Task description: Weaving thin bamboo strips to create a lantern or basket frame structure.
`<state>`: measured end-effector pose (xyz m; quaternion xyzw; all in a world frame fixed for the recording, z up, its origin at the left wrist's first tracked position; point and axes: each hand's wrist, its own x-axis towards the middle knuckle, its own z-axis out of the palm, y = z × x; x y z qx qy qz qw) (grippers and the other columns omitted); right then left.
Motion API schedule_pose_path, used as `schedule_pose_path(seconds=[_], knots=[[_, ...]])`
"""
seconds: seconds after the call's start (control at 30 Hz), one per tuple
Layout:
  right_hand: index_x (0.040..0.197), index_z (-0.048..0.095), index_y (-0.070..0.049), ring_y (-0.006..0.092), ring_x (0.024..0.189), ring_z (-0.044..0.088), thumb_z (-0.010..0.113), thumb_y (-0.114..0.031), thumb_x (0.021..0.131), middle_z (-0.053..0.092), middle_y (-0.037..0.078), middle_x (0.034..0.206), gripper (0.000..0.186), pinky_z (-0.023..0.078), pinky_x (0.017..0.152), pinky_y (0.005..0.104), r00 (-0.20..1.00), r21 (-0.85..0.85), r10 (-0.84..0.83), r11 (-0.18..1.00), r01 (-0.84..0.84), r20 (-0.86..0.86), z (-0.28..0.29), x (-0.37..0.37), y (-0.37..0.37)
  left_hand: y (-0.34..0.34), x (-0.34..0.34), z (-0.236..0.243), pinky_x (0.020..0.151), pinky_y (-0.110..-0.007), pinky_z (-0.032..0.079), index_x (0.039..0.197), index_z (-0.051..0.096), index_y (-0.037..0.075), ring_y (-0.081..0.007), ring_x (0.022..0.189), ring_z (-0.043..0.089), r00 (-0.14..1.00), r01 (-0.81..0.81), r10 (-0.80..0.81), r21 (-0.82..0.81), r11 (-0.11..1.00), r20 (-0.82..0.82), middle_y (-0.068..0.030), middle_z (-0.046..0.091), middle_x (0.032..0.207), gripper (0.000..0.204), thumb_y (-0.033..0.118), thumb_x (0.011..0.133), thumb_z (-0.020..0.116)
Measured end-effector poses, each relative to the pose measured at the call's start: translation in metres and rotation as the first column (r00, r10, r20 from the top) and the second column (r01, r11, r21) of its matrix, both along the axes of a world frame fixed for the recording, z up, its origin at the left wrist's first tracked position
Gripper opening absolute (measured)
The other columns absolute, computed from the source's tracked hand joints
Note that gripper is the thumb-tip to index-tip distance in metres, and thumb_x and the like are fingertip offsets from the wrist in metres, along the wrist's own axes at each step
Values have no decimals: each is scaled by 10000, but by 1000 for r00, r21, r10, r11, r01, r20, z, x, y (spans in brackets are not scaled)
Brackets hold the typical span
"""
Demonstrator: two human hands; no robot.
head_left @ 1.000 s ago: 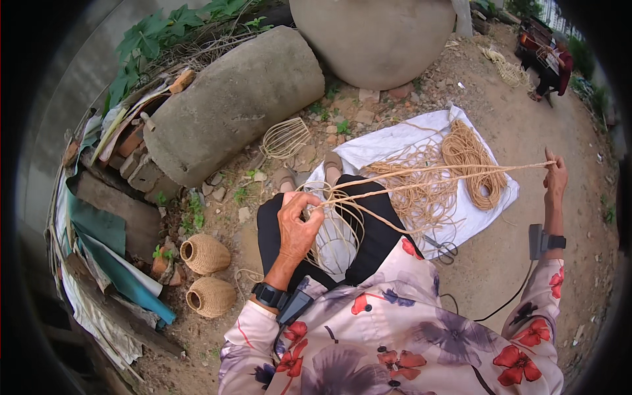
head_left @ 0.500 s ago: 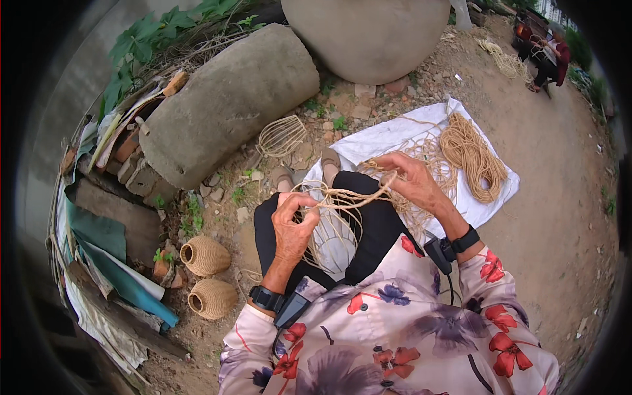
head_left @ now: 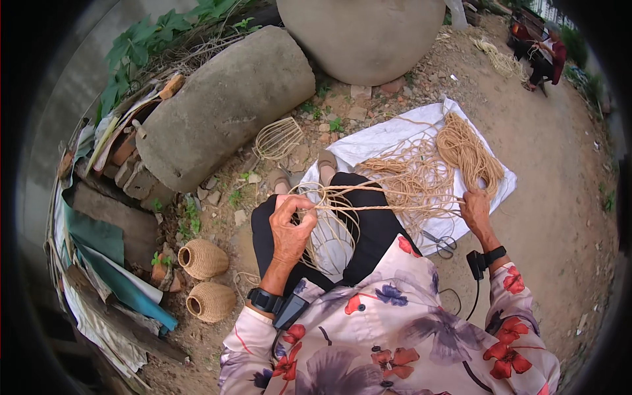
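My left hand (head_left: 292, 227) is closed in a pinch over my lap, at the upper end of an open frame of thin pale rods (head_left: 327, 247) resting between my thighs. Tan twisted cord (head_left: 395, 209) runs from there in taut strands to the right. My right hand (head_left: 475, 209), out beyond my right knee, grips the other end of the cord. A loose tangle of the same cord (head_left: 411, 174) lies on a white sheet (head_left: 388, 135), beside a thick coiled hank (head_left: 466, 155). Scissors (head_left: 440, 243) rest on the sheet's near edge.
Two small woven baskets (head_left: 203, 257) lie on the dirt at left. A second rod frame (head_left: 278, 138) sits by a concrete cylinder (head_left: 227, 105). Bricks and boards (head_left: 99, 224) are piled far left. Another person (head_left: 545, 56) sits at the far right near pale cord (head_left: 498, 60).
My right hand has moved right and down, away from the left, drawing the cord out long. The scissors have come into view. My left hand has stayed in place.
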<state>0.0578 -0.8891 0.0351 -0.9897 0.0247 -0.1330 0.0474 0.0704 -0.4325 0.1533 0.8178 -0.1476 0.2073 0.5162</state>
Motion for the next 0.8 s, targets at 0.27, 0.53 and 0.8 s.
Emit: schedule_pose_path(seconds=[0.27, 0.53, 0.8], knots=[[863, 719, -53, 362, 870, 691, 625, -209, 797, 703, 191, 903, 193, 552, 714, 467, 646, -253, -717, 697, 671, -263, -88, -151, -162, 1, 1, -2, 784, -313, 483, 817, 645, 25, -215, 851, 605, 1000, 3, -3, -13, 1000, -6, -87, 659, 875, 135, -32, 696, 661], [1160, 604, -68, 382, 808, 685, 689, -123, 691, 692, 206, 846, 480, 552, 711, 448, 772, -134, -32, 988, -70, -635, -58, -65, -86, 1, 2, -4, 786, -309, 481, 821, 639, 27, -206, 853, 606, 1000, 19, -19, -26, 999, -6, -81, 653, 882, 132, -32, 705, 662], [868, 636, -16, 302, 711, 620, 614, -213, 898, 634, 146, 778, 200, 479, 645, 392, 757, 633, 580, 472, -614, 302, 117, 29, 229, 0, 3, -4, 792, -306, 474, 822, 631, 31, -201, 854, 599, 999, 40, -40, -16, 999, -10, -70, 653, 867, 123, -32, 724, 670]])
